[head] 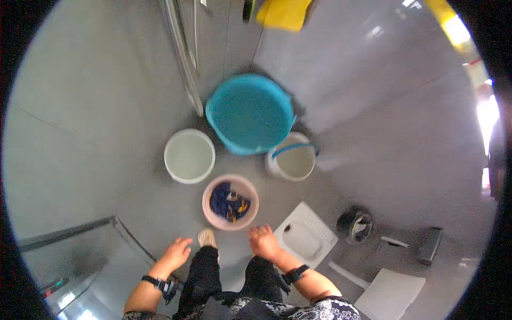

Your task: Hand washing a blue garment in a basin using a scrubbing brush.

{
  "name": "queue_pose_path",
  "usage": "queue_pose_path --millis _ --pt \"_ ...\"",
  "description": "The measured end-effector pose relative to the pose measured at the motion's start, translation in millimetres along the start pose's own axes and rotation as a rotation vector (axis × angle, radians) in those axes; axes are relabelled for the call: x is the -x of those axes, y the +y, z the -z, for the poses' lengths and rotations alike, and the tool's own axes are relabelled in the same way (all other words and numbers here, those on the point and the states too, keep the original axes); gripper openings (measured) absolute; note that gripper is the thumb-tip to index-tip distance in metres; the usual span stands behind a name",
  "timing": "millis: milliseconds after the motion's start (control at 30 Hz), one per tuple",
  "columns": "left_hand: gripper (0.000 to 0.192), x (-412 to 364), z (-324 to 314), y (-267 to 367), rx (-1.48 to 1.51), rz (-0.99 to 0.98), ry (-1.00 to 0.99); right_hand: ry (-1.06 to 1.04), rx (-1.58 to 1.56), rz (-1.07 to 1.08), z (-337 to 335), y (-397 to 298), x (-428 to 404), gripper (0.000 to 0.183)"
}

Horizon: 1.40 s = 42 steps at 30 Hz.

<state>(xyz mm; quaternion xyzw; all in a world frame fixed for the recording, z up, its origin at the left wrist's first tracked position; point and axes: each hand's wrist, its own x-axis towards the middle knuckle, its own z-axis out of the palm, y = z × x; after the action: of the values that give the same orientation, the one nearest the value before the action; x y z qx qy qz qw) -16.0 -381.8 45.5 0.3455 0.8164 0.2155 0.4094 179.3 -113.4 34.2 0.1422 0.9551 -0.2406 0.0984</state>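
Note:
My left hand [178, 255] hangs in the air beside my left shoe, palm inward, holding nothing. My right hand [264, 241] is also free, its fingers apart, between a pink plastic basin [231, 228] and a white squat toilet pan [302, 238]. In the basin lies a dark blue cloth item with yellow and white patches. Beyond it stand a white bucket [190, 156] of liquid on the left and a large blue tub [252, 114] of water. A second white bucket [294, 160], with a blue handle, touches or nearly touches the tub on the right.
A metal pipe [186, 68] runs down the wall behind the tub. Right of the toilet pan are a dark round container [355, 225], a dark rectangular tray [430, 245] and a white board [391, 294]. A metal-framed glass panel [80, 256] stands at left. Yellow cloth [284, 14] hangs beyond.

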Motion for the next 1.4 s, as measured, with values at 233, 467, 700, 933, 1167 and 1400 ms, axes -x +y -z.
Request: queue_pose_path --millis 233,467,700,933,1167,1400 --pt "0.033 73 55 -14 -0.022 -0.045 0.031 0.056 0.096 0.046 97 -60 -2 0.028" --pt "0.036 58 84 -10 -0.060 0.075 0.135 0.167 0.297 0.182 226 -37 -75 0.029" --pt "0.039 45 85 36 0.075 0.258 0.273 0.702 0.492 0.450 475 -17 -191 0.025" --pt "0.037 59 39 81 0.291 0.432 0.587 1.072 0.394 0.588 685 -56 -289 0.030" --pt "0.035 127 -24 107 -0.324 0.500 0.586 0.793 0.449 0.337 735 -67 -386 0.039" --pt "0.061 187 -183 60 0.397 0.879 0.722 0.736 0.485 0.118 739 -55 -428 0.033"
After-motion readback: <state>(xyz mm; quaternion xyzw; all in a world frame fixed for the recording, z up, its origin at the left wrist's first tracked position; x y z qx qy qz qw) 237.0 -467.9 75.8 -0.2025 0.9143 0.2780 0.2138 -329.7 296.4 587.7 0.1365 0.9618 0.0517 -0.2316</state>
